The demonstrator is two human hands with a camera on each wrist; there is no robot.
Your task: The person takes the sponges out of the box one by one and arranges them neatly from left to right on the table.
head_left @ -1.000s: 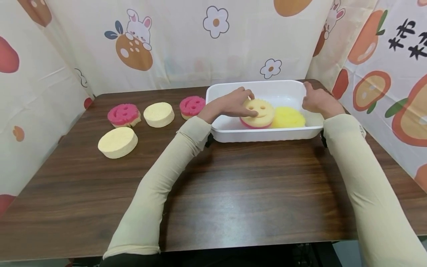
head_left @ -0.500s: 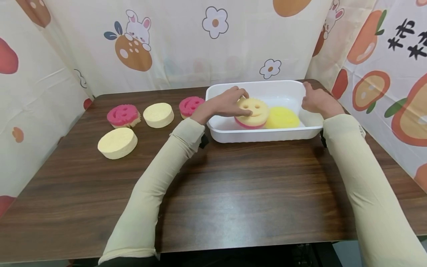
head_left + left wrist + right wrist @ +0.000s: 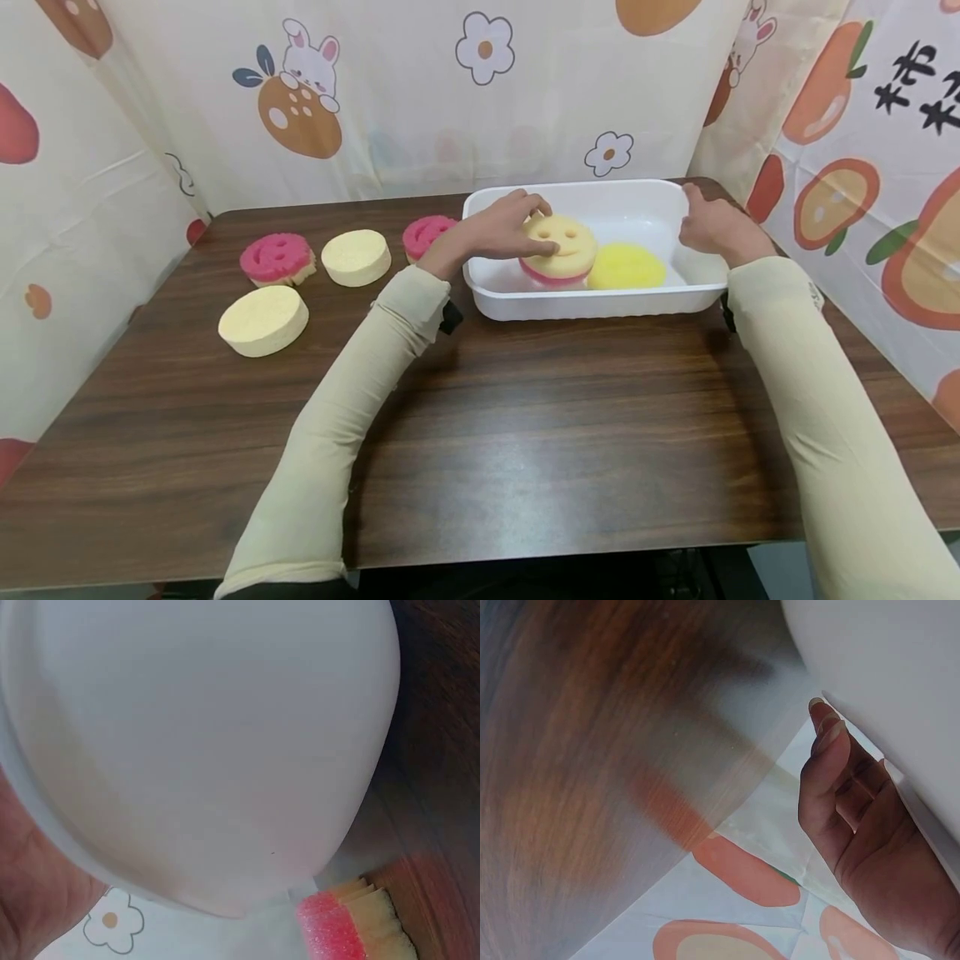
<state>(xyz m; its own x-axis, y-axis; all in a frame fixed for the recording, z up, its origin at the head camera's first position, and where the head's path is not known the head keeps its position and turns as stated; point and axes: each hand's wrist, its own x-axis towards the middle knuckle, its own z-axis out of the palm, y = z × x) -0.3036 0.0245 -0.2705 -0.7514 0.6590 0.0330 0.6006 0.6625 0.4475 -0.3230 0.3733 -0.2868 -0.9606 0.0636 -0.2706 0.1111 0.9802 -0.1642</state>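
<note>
In the head view my left hand (image 3: pixel 497 229) grips a round smiley sponge (image 3: pixel 566 248), cream on top with a pink underside, inside the left half of the white tray (image 3: pixel 600 305). Beside it on the tray floor lies a bright yellow round sponge (image 3: pixel 630 268). My right hand (image 3: pixel 717 227) holds the tray's right rim. In the right wrist view its curled fingers (image 3: pixel 832 746) show outside the tray wall. The left wrist view is mostly the tray's outer wall (image 3: pixel 217 750), which hides the gripped sponge; part of the left palm (image 3: pixel 41 877) shows at its edge.
Left of the tray on the dark wooden table (image 3: pixel 525 433) are two pink smiley sponges (image 3: pixel 277 257) (image 3: pixel 426 233) and two plain cream round sponges (image 3: pixel 356 258) (image 3: pixel 264 321). A printed curtain (image 3: pixel 405 100) stands behind the table and along both sides.
My left hand has drawn the smiley sponge leftward inside the tray, and the yellow sponge has shifted left with it. My right hand and the tray have stayed in place.
</note>
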